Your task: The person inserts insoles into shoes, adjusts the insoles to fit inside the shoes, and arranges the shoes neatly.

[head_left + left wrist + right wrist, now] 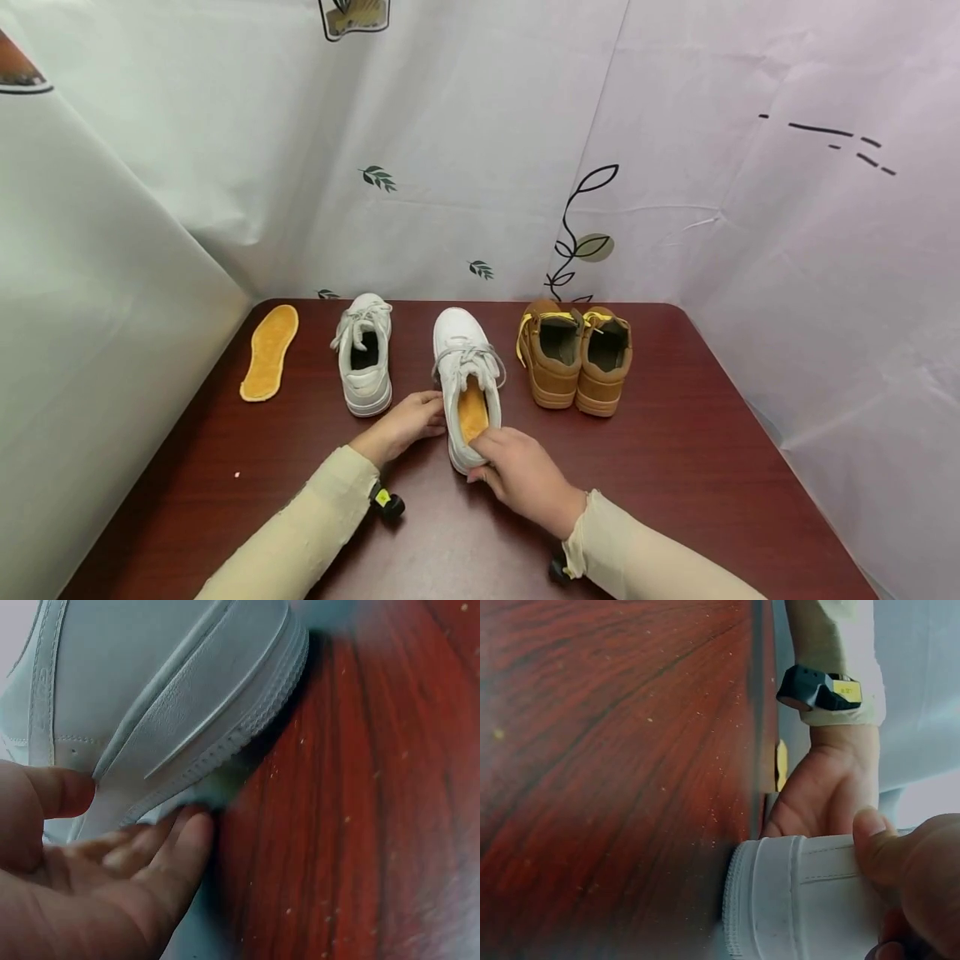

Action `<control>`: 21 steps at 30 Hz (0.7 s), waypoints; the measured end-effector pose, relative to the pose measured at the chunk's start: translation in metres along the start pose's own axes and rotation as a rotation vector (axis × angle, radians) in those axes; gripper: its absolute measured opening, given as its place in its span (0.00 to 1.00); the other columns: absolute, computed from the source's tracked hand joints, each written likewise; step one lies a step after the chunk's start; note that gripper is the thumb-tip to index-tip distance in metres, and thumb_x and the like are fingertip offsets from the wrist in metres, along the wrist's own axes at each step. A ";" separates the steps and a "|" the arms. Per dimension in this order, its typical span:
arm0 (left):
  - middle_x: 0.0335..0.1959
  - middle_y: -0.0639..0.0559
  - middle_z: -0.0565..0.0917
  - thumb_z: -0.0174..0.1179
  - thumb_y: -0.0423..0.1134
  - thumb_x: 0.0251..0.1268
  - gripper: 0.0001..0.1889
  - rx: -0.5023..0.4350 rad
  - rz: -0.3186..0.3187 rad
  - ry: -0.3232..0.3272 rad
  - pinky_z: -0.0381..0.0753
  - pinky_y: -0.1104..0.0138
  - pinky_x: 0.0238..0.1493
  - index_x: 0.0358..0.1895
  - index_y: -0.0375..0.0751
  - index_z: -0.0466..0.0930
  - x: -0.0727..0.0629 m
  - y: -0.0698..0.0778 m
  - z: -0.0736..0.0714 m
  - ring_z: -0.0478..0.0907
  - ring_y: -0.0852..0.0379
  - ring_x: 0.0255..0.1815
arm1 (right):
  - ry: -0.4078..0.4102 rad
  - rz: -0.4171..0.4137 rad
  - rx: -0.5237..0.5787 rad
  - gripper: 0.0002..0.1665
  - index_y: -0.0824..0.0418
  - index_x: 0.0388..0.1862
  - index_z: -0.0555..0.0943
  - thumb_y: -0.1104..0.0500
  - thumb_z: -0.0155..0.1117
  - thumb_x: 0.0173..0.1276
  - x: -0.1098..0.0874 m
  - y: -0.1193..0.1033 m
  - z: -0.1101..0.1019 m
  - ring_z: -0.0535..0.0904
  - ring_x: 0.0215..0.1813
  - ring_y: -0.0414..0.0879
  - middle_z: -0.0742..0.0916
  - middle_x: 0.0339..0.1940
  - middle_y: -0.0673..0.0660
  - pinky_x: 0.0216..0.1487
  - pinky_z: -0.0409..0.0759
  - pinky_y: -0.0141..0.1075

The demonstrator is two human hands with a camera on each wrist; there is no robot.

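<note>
In the head view a white sneaker (459,333) lies at the middle of the table, toe pointing away. Inside it shows a yellow-orange fuzzy insole (472,411). My left hand (408,425) holds the sneaker's left side; in the left wrist view the thumb (71,793) lies against the upper and the fingers reach the sole's edge. At the heel my right hand (528,479) grips the collar, fingers over the opening and thumb on the outside. The right wrist view shows the thumb (871,832) on the heel's back (832,889); the fingertips inside are hidden.
Another white sneaker (365,379) stands left of the held one. A second yellow-orange insole (268,354) lies flat at the table's far left. A pair of brown shoes (555,375) with yellow laces stands to the right. White printed sheets (480,150) hang round the dark red table (675,475).
</note>
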State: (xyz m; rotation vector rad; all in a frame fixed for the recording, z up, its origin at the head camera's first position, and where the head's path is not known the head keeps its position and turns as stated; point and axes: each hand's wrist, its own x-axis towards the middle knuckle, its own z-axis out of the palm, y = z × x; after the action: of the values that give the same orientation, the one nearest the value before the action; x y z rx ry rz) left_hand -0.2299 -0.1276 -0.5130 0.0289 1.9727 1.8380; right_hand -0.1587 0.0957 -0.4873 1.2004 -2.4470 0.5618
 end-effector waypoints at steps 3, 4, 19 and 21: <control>0.56 0.32 0.81 0.40 0.38 0.81 0.25 -0.013 0.005 -0.031 0.83 0.58 0.52 0.71 0.21 0.60 -0.004 0.000 0.002 0.83 0.54 0.44 | 0.022 -0.025 0.016 0.16 0.51 0.38 0.80 0.49 0.77 0.55 -0.002 -0.001 -0.001 0.80 0.39 0.41 0.83 0.34 0.43 0.45 0.78 0.37; 0.55 0.33 0.81 0.40 0.37 0.81 0.25 -0.016 0.012 -0.034 0.83 0.59 0.51 0.71 0.21 0.60 -0.005 0.000 0.003 0.83 0.54 0.43 | 0.027 -0.033 0.020 0.16 0.51 0.38 0.81 0.49 0.77 0.55 -0.003 -0.001 -0.001 0.80 0.40 0.41 0.84 0.34 0.43 0.45 0.78 0.37; 0.64 0.26 0.74 0.43 0.32 0.80 0.23 -0.017 0.159 0.141 0.83 0.60 0.53 0.71 0.21 0.61 -0.019 0.017 -0.006 0.82 0.53 0.51 | 0.066 -0.111 -0.104 0.20 0.57 0.49 0.82 0.55 0.76 0.61 0.017 -0.001 -0.003 0.80 0.43 0.43 0.85 0.42 0.47 0.47 0.78 0.33; 0.66 0.26 0.72 0.44 0.30 0.79 0.23 -0.030 0.181 0.146 0.81 0.60 0.57 0.72 0.21 0.60 -0.021 0.021 -0.009 0.80 0.51 0.56 | 0.078 -0.113 -0.106 0.19 0.57 0.49 0.82 0.55 0.75 0.62 0.024 0.000 -0.004 0.80 0.43 0.43 0.86 0.43 0.48 0.48 0.78 0.33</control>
State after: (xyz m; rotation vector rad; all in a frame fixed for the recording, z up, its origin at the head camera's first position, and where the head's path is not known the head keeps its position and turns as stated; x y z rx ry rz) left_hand -0.2198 -0.1403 -0.4861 0.0684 2.1009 2.0363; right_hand -0.1714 0.0819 -0.4725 1.2408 -2.2974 0.4331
